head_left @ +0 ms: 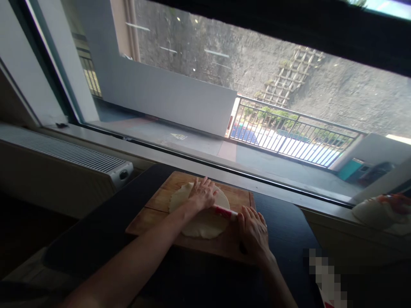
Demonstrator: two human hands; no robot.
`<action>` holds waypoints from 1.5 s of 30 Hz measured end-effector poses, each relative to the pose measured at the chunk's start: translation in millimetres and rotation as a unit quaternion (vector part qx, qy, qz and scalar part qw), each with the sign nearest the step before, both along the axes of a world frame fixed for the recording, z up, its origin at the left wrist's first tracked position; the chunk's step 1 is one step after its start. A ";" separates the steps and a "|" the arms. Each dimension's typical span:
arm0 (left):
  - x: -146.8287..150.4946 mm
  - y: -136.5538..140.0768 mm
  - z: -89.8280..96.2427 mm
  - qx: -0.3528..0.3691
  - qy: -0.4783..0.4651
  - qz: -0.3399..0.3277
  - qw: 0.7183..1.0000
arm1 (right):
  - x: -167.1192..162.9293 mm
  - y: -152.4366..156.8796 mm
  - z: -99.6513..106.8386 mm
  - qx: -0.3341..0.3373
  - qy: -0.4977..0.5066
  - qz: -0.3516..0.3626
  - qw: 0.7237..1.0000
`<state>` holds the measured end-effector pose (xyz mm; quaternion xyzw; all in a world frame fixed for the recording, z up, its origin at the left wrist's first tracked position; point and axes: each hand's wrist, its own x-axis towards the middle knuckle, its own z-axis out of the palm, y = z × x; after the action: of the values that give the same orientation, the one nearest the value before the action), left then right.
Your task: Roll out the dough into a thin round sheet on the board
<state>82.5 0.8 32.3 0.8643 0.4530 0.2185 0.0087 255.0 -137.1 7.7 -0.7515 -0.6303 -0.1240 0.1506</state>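
Note:
A flat, roughly round sheet of dough (pixel 204 227) lies on a wooden cutting board (pixel 154 216). Across the dough runs a rolling pin (pixel 225 212) with a red and white wrapping on its visible part. My left hand (pixel 203 193) rests over the pin's left portion above the dough, hiding that end. At the board's right side, my right hand (pixel 253 226) is closed over the other end of the pin, its fingers pointing away from me.
The board sits on a dark table (pixel 279 226) with rounded corners. Behind it run a window sill (pixel 250 182) and a large window. A white radiator (pixel 58 158) stands at the left. A pale object (pixel 375 211) sits at the right by the sill. Something pixelated (pixel 326 273) is at lower right.

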 end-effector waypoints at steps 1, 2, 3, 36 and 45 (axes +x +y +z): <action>-3.0 -2.7 -1.2 -0.001 0.002 0.001 1.000 | -3.5 -5.5 -1.8 0.008 -0.001 0.003 1.000; -8.8 -10.8 -3.7 -0.001 0.006 0.001 1.000 | -7.6 -15.1 -4.3 0.017 -0.004 0.010 1.000; -16.8 -23.3 -7.3 0.000 0.009 -0.004 1.000 | -11.7 -28.0 -7.5 0.028 -0.009 0.021 0.999; 12.7 -3.1 -3.6 -0.084 0.056 0.018 0.995 | -1.7 -0.6 5.3 -0.004 0.006 -0.041 0.999; -55.9 -104.9 -22.0 0.021 0.032 -0.050 0.998 | -10.6 -99.3 -27.0 0.062 -0.047 0.113 0.991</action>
<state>26.6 -104.0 10.3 0.8926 0.4044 0.1990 -0.0130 244.4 -236.4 -19.3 -0.6582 -0.7084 -0.1806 0.1800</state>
